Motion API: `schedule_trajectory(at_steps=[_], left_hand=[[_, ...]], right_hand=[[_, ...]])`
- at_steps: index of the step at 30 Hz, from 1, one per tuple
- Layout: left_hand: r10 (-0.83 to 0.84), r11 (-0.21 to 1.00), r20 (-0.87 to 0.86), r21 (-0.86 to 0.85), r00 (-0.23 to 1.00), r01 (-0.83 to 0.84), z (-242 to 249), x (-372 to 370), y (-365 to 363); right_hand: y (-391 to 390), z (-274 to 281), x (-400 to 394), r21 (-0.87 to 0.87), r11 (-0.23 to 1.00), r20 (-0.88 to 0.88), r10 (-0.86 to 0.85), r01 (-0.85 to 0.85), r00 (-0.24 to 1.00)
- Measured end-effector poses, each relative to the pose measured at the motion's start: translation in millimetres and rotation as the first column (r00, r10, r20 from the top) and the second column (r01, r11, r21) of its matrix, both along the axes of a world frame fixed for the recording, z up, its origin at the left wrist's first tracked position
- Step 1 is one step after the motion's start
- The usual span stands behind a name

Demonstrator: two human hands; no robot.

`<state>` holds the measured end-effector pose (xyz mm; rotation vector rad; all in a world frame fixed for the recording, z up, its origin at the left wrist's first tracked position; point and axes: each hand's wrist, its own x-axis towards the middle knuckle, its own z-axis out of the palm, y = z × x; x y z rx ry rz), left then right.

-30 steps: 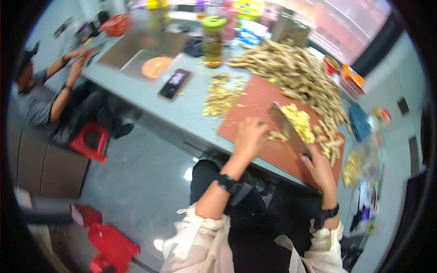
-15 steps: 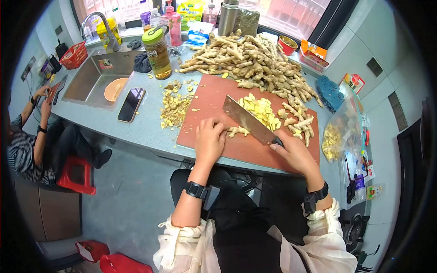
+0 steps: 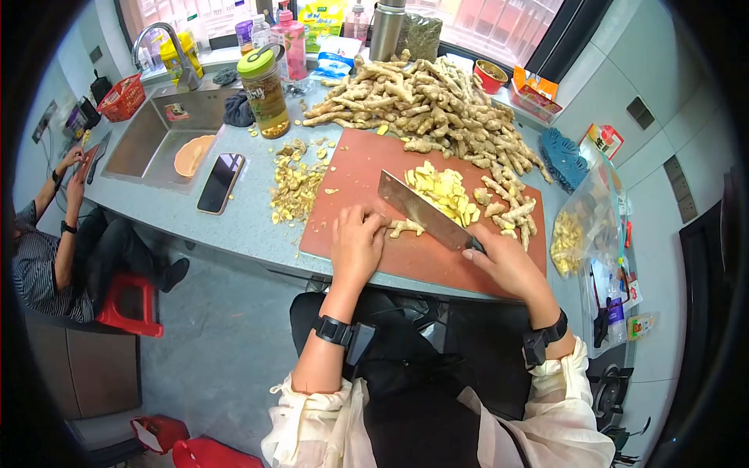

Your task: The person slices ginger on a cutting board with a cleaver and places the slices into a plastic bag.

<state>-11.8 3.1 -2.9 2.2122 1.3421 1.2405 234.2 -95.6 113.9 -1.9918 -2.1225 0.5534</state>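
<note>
My right hand (image 3: 499, 256) is closed round the dark handle of a cleaver (image 3: 425, 210), whose broad blade slants up to the left over the reddish-brown cutting board (image 3: 343, 168). On the board's near left part, my left hand (image 3: 359, 240) has its fingers curled on a piece of ginger root (image 3: 406, 227), which sticks out to the right towards the blade. Sliced ginger (image 3: 443, 191) lies heaped just behind the cleaver. To the right of that heap are several unsliced ginger pieces (image 3: 511, 207). A large pile of ginger roots (image 3: 425, 101) covers the counter at the board's far edge.
Ginger scraps (image 3: 295, 187) lie left of the board, near a phone (image 3: 221, 183) and a lidded jar (image 3: 265, 97). Further left is the sink (image 3: 140, 148). A plastic bag of ginger slices (image 3: 567, 242) sits on the right. Another person (image 3: 58, 249) works at far left.
The view has shifted very slightly. My hands, the cleaver and the ginger keep nearly the same positions.
</note>
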Motion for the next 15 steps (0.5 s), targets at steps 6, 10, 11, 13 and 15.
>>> schedule_trajectory(at_steps=[6, 10, 11, 13, 15], left_hand=[[-0.008, 1.0, 0.01, -0.005, 1.0, 0.008, -2, 0, 1], [-0.007, 1.0, 0.011, -0.003, 1.0, 0.007, -1, -1, 1], [0.001, 1.0, 0.009, -0.019, 1.0, -0.001, -2, 0, 1], [0.003, 0.999, 0.021, 0.047, 1.0, -0.004, -5, 1, 2], [-0.03, 0.993, 0.092, 0.113, 0.995, 0.019, -13, 3, 8]], right_hand=[[0, 6, -12, -0.033, 0.999, 0.112, 0.008, -0.004, 0.994], [4, 7, -15, -0.038, 0.998, 0.167, 0.048, -0.042, 0.985], [6, 6, -16, -0.054, 0.997, 0.165, 0.058, -0.05, 0.985], [11, 0, -22, -0.038, 0.998, 0.209, 0.05, -0.043, 0.977], [17, -8, -29, -0.023, 1.0, 0.187, 0.01, -0.006, 0.982]])
